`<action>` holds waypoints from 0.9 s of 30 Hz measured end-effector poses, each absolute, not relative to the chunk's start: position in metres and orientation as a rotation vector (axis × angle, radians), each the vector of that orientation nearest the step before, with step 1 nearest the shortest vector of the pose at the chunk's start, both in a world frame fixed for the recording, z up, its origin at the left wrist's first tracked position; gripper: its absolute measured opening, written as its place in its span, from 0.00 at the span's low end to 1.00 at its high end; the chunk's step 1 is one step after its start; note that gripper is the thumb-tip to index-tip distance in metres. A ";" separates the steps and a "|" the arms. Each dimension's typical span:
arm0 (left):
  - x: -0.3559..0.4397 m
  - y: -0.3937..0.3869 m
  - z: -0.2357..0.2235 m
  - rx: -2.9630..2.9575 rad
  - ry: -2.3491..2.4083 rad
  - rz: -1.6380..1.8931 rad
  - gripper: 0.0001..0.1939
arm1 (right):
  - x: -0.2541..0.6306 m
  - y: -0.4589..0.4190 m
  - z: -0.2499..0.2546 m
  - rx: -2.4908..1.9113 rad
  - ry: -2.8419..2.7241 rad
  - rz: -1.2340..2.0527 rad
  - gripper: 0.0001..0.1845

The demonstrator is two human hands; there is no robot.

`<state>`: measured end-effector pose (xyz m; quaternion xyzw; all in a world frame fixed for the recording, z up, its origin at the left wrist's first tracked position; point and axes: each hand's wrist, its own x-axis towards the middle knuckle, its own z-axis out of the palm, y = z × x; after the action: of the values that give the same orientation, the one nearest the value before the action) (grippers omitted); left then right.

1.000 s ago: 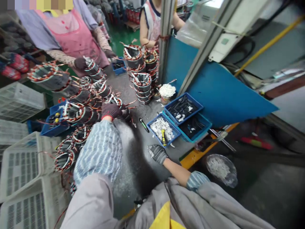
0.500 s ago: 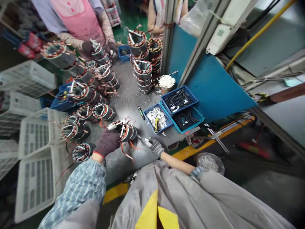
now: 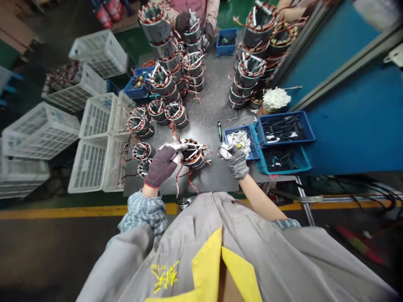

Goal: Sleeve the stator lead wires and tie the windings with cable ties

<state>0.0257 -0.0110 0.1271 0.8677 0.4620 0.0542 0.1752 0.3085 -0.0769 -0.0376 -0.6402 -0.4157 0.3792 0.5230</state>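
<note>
A wound motor stator (image 3: 192, 153) lies on its side close to the near edge of the steel-grey bench (image 3: 214, 100), its red and copper leads straggling toward the edge. The person's left hand (image 3: 160, 166), in a dark maroon knit glove, is closed around a white slip (image 3: 172, 147), which reaches across to the stator's end. The right hand (image 3: 235, 161), in a grey glove, stays narrow, pinching a small wad of white scraps (image 3: 224, 152) just above a blue tray (image 3: 252, 147) heaped with more of the same.

As for how much is done, white pieces already show on the stators in the tall stacks (image 3: 248, 79) at the far right of the bench and in the group (image 3: 170, 88) left of centre. Several more stators (image 3: 141, 121) sit near the left edge with their leads loose, though from here I can't tell which are finished. Across the bench, a co-worker's gloved hand (image 3: 184, 23) rests among the stators.
</note>
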 end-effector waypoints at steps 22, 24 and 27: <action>0.060 0.049 0.033 2.345 1.092 0.520 0.12 | 0.270 -0.044 -0.047 -1.506 -0.790 0.665 0.24; 0.061 0.050 0.033 2.341 1.085 0.503 0.12 | 0.278 -0.046 -0.047 -1.494 -0.817 0.669 0.22; 0.062 0.048 0.032 2.319 1.103 0.516 0.12 | 0.290 -0.056 -0.046 -1.472 -0.815 0.703 0.22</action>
<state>0.0622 0.0482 0.0317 0.8554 0.4067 0.1905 0.2580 0.2903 -0.0558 -0.0460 -0.6382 -0.3535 0.3049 0.6122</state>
